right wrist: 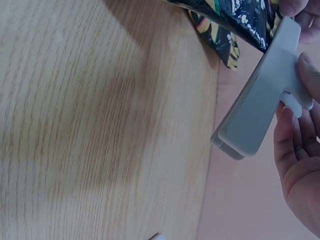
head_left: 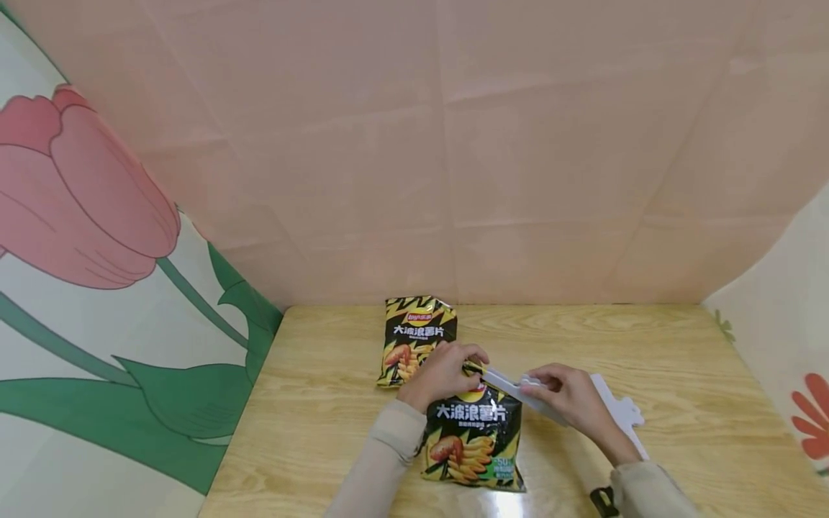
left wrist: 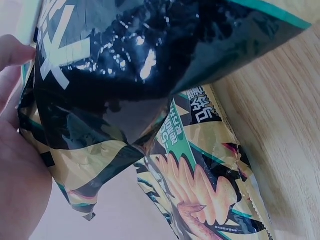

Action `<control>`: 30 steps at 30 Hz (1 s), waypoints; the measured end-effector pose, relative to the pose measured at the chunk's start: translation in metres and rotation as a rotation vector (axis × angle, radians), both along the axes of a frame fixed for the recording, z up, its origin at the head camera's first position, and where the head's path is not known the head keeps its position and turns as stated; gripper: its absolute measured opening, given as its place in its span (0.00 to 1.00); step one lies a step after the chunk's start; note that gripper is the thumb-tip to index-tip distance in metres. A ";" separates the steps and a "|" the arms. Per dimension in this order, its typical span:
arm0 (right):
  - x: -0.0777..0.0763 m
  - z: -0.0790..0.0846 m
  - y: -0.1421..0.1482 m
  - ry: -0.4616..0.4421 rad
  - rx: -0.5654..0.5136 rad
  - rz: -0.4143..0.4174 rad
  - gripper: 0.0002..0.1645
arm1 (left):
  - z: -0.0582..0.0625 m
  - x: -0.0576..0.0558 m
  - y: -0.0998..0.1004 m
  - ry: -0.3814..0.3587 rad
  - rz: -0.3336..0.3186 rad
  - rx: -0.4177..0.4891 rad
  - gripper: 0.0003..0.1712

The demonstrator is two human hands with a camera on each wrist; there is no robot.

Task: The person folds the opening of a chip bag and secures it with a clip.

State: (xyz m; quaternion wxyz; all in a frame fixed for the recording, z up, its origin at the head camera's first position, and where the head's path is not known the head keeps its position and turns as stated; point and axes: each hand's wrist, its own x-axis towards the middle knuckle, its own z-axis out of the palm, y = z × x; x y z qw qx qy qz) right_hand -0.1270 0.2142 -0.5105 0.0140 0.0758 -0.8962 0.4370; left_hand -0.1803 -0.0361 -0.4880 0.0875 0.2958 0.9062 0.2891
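Note:
A black and yellow bag of chips [head_left: 473,439] stands on the table in the head view, its top edge pinched by my left hand [head_left: 447,374]. In the left wrist view, the thumb and palm lie along the side of this bag [left wrist: 120,75]. My right hand [head_left: 570,399] holds a long pale bag clip [head_left: 508,385] by its handle. One end of the clip lies over the bag's top edge, close to the left fingertips. From the right wrist view, the clip [right wrist: 260,110] slants away from the bag, with fingers and thumb around its handle.
A second matching bag of chips [head_left: 421,316] is behind the left hand, near the back wall. Another white clip-like piece [head_left: 624,414] lies on the wooden table [head_left: 311,417] to the right, partly behind the right forearm. A black strap-like piece [head_left: 604,501] shows beside the right sleeve.

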 end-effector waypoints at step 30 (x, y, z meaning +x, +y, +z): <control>-0.001 0.003 -0.004 -0.077 0.052 -0.024 0.21 | -0.007 -0.003 -0.024 -0.082 0.151 -0.002 0.14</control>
